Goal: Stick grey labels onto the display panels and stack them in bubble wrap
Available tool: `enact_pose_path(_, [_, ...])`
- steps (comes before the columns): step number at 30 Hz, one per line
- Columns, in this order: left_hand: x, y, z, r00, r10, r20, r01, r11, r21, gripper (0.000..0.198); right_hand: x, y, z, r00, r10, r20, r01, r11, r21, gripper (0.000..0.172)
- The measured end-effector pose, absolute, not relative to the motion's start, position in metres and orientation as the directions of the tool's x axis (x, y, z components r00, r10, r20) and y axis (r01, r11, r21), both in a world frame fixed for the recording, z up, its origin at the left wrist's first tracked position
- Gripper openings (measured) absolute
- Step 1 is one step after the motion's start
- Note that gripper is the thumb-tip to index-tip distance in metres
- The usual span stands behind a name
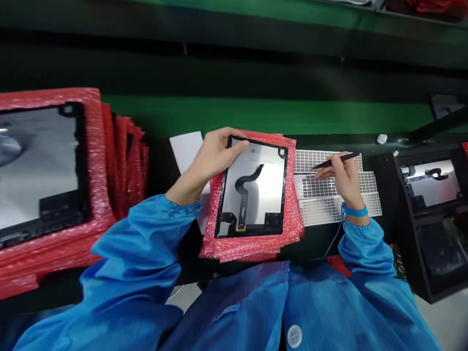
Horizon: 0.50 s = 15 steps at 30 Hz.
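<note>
A tablet display panel point(270, 185) lies back side up on a stack of pink bubble-wrap sleeves point(252, 243), its dark flex cable point(242, 192) curving across the silver back. My left hand point(221, 152) grips the panel's upper left corner, thumb on top and the other fingers partly hidden. Between the fingers of my right hand point(341, 175) are black tweezers point(334, 161), tips pointing left over sheets of small stickers point(320, 209). The sticker sheets overlap just right of the pink stack.
At left, another display panel point(44, 161) lies on a large pile of pink bubble-wrap sleeves point(98, 195). White paper point(187, 146) sits partly under my left wrist. A black divided tray point(420, 243) holding a panel stands at right, near a crumpled white scrap point(381, 139).
</note>
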<state>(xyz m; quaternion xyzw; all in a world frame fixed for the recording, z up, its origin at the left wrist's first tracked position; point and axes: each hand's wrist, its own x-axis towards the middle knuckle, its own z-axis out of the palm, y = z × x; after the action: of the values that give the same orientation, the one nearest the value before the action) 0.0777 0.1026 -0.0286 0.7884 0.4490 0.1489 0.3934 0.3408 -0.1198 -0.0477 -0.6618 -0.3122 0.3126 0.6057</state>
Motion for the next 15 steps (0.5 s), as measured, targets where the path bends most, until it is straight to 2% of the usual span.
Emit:
enact_pose_path(4, [0.064, 0.084, -0.015, 0.517, 0.842, 0.156, 0.663, -0.509, 0.549, 0.047, 0.341, -0.128, -0.061, 0.528, 0.844, -0.094, 0.077, -0.157, -0.985, 0.050])
enact_pose_path(7, [0.068, 0.046, -0.002, 0.702, 0.643, 0.307, 0.468, -0.741, 0.482, 0.040, 0.341, -0.133, -0.070, 0.516, 0.845, -0.142, 0.074, -0.209, -0.975, 0.052])
enact_pose_path(9, [0.077, 0.017, -0.004, 0.869, 0.388, 0.308, 0.229, -0.866, 0.445, 0.035, 0.341, -0.135, -0.074, 0.525, 0.834, -0.169, 0.041, -0.223, -0.974, 0.053])
enact_pose_path(11, [0.088, -0.008, -0.015, 0.955, 0.159, 0.250, 0.051, -0.920, 0.388, 0.036, 0.341, -0.136, -0.078, 0.529, 0.828, -0.187, 0.010, -0.227, -0.974, 0.052])
enact_pose_path(13, [0.096, -0.025, -0.029, 0.980, 0.072, 0.186, 0.011, -0.950, 0.313, 0.042, 0.341, -0.135, -0.079, 0.525, 0.829, -0.194, 0.010, -0.234, -0.972, 0.049])
enact_pose_path(15, [0.100, -0.033, -0.041, 0.984, 0.077, 0.162, 0.036, -0.971, 0.237, 0.048, 0.340, -0.135, -0.078, 0.517, 0.834, -0.192, 0.038, -0.246, -0.968, 0.047])
